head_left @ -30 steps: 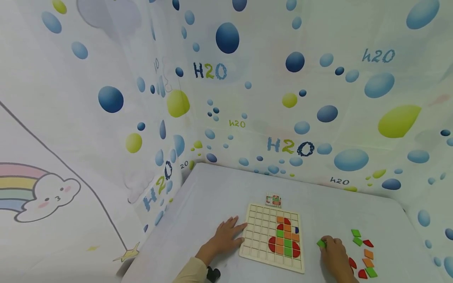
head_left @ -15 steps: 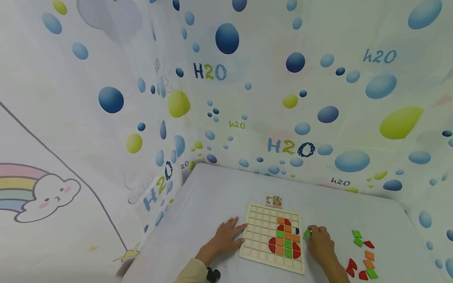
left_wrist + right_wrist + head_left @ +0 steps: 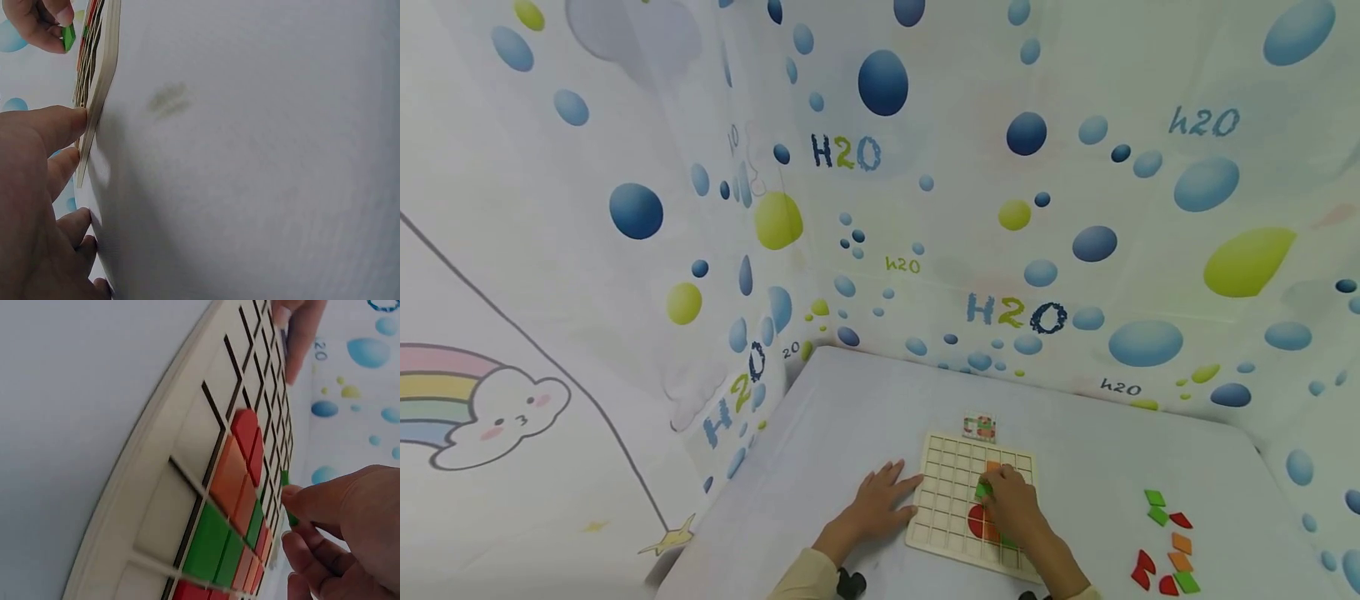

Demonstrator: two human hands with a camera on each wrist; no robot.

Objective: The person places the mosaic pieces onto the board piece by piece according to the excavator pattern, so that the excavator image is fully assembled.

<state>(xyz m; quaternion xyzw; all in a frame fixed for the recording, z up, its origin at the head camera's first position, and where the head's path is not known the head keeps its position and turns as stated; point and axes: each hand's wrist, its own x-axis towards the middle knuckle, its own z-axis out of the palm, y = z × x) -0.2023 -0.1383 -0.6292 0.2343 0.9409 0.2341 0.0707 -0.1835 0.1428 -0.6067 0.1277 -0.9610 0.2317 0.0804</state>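
My right hand (image 3: pixel 1013 507) pinches a small green square tile (image 3: pixel 69 39) between thumb and fingers, held just over the wooden grid board (image 3: pixel 942 521). In the right wrist view the tile sits on edge between the fingertips, above the board's bare cells. Flat and spread, my left hand (image 3: pixel 878 502) lies beside the board, its thumb and a finger touching the left edge. Red quarter-round pieces (image 3: pixel 245 428), orange squares (image 3: pixel 228 465) and green squares (image 3: pixel 208 540) fill part of the grid. In the head view my right hand hides much of this pattern.
A small card (image 3: pixel 980 426) with a coloured pattern lies behind the board. To the right are loose green tiles (image 3: pixel 1155 497), orange tiles (image 3: pixel 1182 543) and red pieces (image 3: pixel 1142 570) on the white table (image 3: pixel 857 400). A printed curtain (image 3: pixel 940 208) surrounds the table's back and left side.
My right hand has carried the green tile leftward from near the loose pieces, past the board's right edge, to over its middle. My left hand has stayed put.
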